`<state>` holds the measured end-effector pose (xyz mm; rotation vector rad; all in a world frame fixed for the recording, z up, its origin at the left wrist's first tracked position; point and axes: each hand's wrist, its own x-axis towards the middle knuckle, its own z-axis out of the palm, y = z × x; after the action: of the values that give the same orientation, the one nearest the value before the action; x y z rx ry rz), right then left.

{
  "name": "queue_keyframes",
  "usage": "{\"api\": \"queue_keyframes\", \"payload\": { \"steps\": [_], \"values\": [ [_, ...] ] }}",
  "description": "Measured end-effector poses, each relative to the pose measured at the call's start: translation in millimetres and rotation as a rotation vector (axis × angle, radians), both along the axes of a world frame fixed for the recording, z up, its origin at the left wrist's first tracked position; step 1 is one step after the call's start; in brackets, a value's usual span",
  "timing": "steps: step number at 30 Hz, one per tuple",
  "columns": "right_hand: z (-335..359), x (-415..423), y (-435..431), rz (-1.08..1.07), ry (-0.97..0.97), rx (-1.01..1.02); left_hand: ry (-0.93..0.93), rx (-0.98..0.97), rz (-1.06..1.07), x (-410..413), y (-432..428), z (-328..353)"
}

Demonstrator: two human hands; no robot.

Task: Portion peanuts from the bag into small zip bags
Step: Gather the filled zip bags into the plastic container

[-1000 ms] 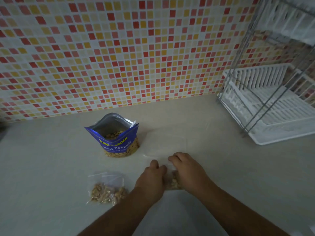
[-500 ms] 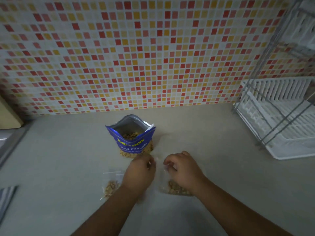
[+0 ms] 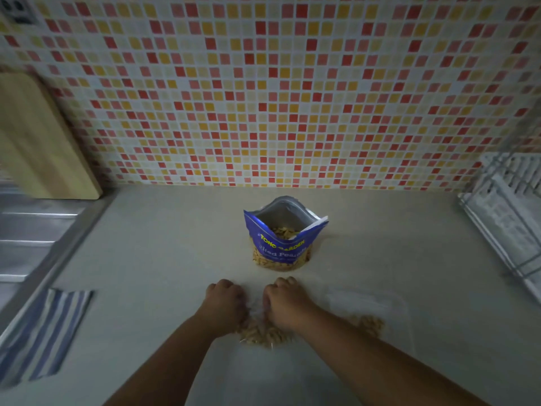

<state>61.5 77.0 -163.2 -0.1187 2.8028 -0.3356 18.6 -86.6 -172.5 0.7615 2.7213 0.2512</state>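
Note:
A blue peanut bag (image 3: 279, 247) stands open and upright on the pale counter (image 3: 164, 259), with peanuts visible inside. Just in front of it, my left hand (image 3: 224, 303) and my right hand (image 3: 285, 303) are side by side, both pinching the top edge of a small clear zip bag (image 3: 260, 332) that holds peanuts. The bag's upper part is hidden by my fingers. A second small zip bag (image 3: 366, 317) with peanuts lies flat to the right, beside my right forearm.
A wooden cutting board (image 3: 38, 142) leans on the tiled wall at the left, above a steel sink (image 3: 26, 235). A striped cloth (image 3: 44, 329) lies at the counter's left edge. A white dish rack (image 3: 509, 212) stands at the right.
Both hands left the zip bag on the right and moved left onto the other small zip bag. The view swung left, bringing the sink, board and cloth into sight.

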Motion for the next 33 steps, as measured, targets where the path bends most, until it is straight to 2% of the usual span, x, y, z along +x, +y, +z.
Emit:
{"api": "queue_keyframes", "payload": {
  "steps": [1,2,5,8,10,16,22,30,33],
  "values": [
    [-0.6,1.7,-0.4,-0.014,0.007,-0.036,-0.123,0.091,0.031,4.0,-2.2,6.2],
    [-0.6,3.1,-0.2,-0.041,0.017,-0.087,-0.155,0.255,0.094,6.9,-3.4,12.5],
    [12.8,7.9,4.5,-0.194,0.032,-0.362,-0.441,0.647,0.319,7.4,-5.2,20.7],
    [37.2,17.4,17.5,-0.296,0.082,-0.632,-0.574,0.917,0.28,10.3,3.7,46.3],
    [53.9,28.7,35.1,-0.357,0.144,-0.759,-0.629,0.981,0.238,13.3,20.6,62.0],
    [77.3,65.8,118.7,-0.519,0.176,-0.768,-0.482,0.867,0.083,32.1,112.4,74.5],
    [54.1,88.9,156.3,-0.564,0.148,-0.515,-0.383,0.585,0.035,46.6,170.8,43.4],
    [15.6,99.3,145.6,-0.609,0.189,-0.277,-0.03,0.136,-0.22,62.0,174.7,20.2],
    [11.2,104.8,143.6,-0.564,0.265,-0.174,0.217,0.167,-0.232,67.8,167.8,21.5]
  ]
}}
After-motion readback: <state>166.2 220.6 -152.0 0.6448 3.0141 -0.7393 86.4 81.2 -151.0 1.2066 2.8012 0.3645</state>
